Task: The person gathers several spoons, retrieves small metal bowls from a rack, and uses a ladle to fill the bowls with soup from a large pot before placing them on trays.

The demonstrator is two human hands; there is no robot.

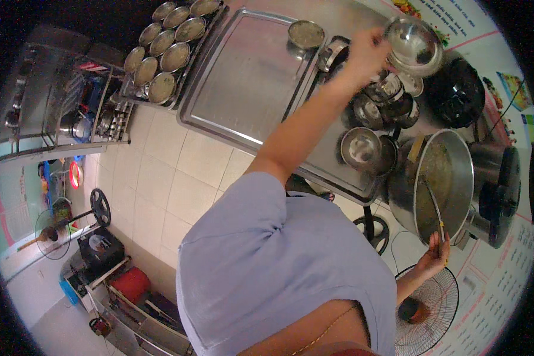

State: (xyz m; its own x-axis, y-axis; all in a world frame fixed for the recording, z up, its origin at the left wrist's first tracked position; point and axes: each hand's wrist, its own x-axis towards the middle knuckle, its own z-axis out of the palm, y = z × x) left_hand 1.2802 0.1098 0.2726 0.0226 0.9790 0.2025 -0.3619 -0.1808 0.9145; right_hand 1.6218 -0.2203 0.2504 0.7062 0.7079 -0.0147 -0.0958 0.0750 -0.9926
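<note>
My left hand point(370, 51), blurred, reaches across the metal trays at the top and grips a shiny metal bowl point(414, 46) by its edge. Just below it, small metal bowls point(385, 86) lie in a loose pile. At the right, my right hand point(435, 256) holds the handle of a metal ladle or spoon point(434, 200); its far end dips into a large metal pot point(468, 178) with cloudy contents. A filled round metal bowl point(306, 34) stands at the upper right corner of a wide metal tray point(244, 80).
Several filled bowls point(162, 43) stand in rows on a tray at upper left. More metal bowls point(361, 149) rest near the pot. A black lidded container point(456, 91) and a large metal vessel point(494, 196) stand beyond. A fan point(427, 311) is below my right hand.
</note>
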